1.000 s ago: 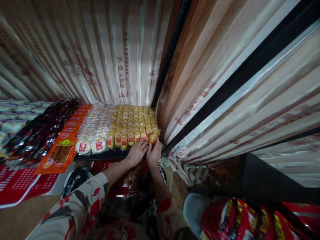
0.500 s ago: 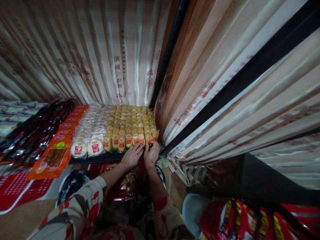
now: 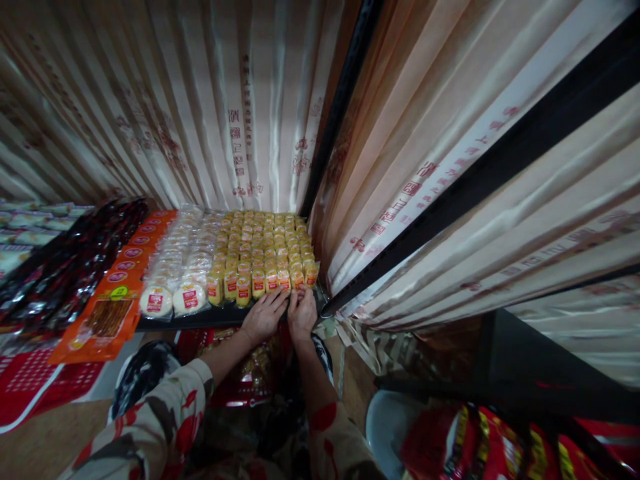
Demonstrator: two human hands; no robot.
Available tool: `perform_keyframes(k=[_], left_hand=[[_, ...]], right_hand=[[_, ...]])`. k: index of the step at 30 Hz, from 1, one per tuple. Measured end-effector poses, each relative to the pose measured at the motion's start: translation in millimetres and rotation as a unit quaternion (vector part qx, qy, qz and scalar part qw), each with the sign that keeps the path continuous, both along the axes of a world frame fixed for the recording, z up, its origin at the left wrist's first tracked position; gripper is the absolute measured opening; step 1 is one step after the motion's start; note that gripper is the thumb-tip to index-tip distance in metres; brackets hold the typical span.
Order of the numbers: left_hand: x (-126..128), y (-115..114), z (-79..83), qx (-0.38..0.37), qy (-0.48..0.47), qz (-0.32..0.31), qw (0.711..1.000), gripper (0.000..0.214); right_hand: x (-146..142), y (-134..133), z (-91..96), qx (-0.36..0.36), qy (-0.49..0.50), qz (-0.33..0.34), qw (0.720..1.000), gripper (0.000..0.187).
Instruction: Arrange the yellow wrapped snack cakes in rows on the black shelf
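Rows of small yellow wrapped snack cakes [image 3: 267,243] with red and white labels stand packed together at the right end of a dark shelf [image 3: 170,323]. My left hand [image 3: 264,316] rests its outstretched fingers against the lower front of these packs. Right beside it, my right hand [image 3: 303,313] has its fingers bent and drawn together at the base of the packs near the right end. Whatever lies between those fingertips is hidden. Left of the yellow packs are two rows of round white wrapped cakes [image 3: 189,297].
An orange snack pouch [image 3: 116,293] and dark shiny packets [image 3: 60,267] lie further left. Below the shelf are red baskets [image 3: 75,383]. Pleated curtains [image 3: 200,100] hang behind, with black posts [image 3: 345,100] at the corner. Red packets [image 3: 500,447] sit at the lower right.
My right hand has lowered slightly, its fingers more drawn together. The front packs at the right end show more of their labels. My left hand has barely moved.
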State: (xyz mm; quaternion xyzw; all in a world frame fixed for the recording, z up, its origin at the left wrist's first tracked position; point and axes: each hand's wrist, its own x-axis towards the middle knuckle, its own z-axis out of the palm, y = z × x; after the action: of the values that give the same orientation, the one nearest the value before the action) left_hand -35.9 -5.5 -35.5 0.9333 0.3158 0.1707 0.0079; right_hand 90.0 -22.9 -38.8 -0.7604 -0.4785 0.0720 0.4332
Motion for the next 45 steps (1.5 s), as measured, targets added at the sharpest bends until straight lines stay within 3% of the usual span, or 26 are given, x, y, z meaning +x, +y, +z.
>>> perform_keyframes(k=[6,12,20,24,27,36,45], left_hand=[[1,1,0.3,-0.010,0.003,-0.002,1.000,0.044],[1,1,-1.5,-0.013,-0.002,-0.001,1.000,0.048],[0,0,-1.1,0.005,0.001,-0.001,1.000,0.046],[0,-2,1.8,0.015,0.003,0.008,1.000,0.040],[0,-3,3.0,0.014,0.007,0.008,1.000,0.038],[0,0,-1.8,0.010,0.012,-0.002,1.000,0.040],[-1,-2,-5.8,0.020,0.023,0.004,1.000,0.042]], right_hand=[[3,3,2.2,0.010,-0.021,0.071,0.997,0.036],[2,2,0.2,-0.002,-0.034,0.071,0.997,0.040],[3,1,1.0,0.066,-0.010,0.096,0.993,0.038],[2,-4,2.8,0.124,-0.006,0.035,0.992,0.034],[1,-5,4.6,0.128,-0.018,-0.016,0.991,0.035],[6,0,-3.1,0.077,-0.074,0.012,0.994,0.042],[5,-2,-1.1,0.114,-0.057,0.011,0.992,0.040]])
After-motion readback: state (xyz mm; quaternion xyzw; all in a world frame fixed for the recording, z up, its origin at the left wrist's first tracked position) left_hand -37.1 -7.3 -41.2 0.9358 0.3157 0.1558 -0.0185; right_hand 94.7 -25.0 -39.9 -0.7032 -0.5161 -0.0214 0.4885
